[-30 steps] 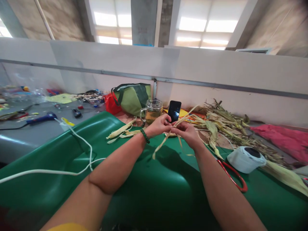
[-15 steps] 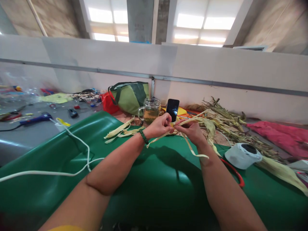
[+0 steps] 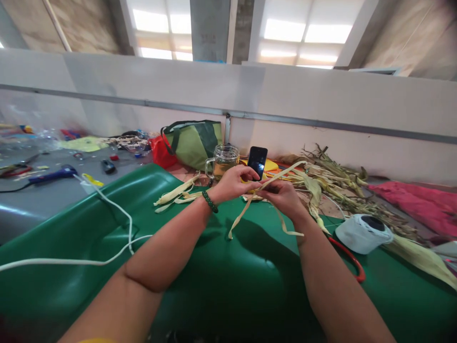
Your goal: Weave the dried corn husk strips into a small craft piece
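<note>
Both my hands meet above the far part of the green mat [image 3: 228, 286], around pale corn husk strips [image 3: 240, 218]. My left hand [image 3: 233, 183], with a green bead bracelet at its wrist, has its fingers closed on the strips. From the right, my right hand [image 3: 280, 194] pinches them too. One strip hangs down between the hands, another dangles below my right hand, and a third sticks up to the right. The exact crossing is hidden by my fingers. Just behind stand a glass mug [image 3: 224, 162] and a phone [image 3: 257, 161].
Corn husks [image 3: 176, 193] lie left of the mug; a dried husk pile [image 3: 332, 178] is at the right. A white roll [image 3: 362, 233] sits beside a red handle [image 3: 352, 257]. A white cord [image 3: 117, 205] crosses the mat. Behind is a green bag [image 3: 196, 143].
My left hand has shifted slightly, its fingers stretching more over the strips. The strip on the left has swung right and now hangs lower, between the hands.
</note>
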A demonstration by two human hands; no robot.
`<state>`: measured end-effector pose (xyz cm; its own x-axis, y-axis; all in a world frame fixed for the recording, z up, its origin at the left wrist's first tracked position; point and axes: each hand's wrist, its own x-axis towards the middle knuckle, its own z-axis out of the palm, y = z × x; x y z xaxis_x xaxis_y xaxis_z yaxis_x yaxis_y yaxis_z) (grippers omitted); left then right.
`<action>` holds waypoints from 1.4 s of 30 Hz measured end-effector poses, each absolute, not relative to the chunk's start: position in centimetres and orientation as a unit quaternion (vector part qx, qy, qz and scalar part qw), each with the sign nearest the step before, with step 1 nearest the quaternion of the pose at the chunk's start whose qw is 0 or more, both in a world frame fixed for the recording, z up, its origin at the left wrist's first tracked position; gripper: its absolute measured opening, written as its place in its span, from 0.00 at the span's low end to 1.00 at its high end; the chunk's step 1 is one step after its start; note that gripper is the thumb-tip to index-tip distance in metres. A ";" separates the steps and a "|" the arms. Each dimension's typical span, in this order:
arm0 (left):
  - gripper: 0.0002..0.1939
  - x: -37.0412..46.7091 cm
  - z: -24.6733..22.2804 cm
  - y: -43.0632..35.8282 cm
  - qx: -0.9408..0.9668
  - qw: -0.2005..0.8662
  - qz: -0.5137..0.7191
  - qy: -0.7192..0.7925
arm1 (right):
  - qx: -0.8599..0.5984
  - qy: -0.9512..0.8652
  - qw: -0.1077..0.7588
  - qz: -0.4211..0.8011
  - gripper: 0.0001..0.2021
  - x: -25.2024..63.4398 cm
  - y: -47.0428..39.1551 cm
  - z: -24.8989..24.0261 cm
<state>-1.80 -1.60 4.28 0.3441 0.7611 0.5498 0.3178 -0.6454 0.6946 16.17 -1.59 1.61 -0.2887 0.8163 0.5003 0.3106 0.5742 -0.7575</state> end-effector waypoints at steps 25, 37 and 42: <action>0.06 -0.3 2.6 -1.1 0.715 0.363 0.503 0.323 | -0.375 -0.682 0.482 0.403 0.18 15.4 -1.6 1.0; 0.16 -0.8 3.5 -1.7 0.685 0.459 0.455 0.337 | -0.354 -0.673 0.502 0.412 0.23 15.3 -1.9 1.4; 0.18 -1.1 2.9 -1.3 0.714 0.452 0.436 0.309 | -0.345 -0.648 0.525 0.430 0.24 15.2 -1.6 1.3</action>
<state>-1.06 -1.25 2.92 0.4287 0.8357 0.3433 0.0463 -0.3998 0.9154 15.24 -1.59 1.25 -0.2101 0.8992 0.3838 -0.0038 0.3918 -0.9200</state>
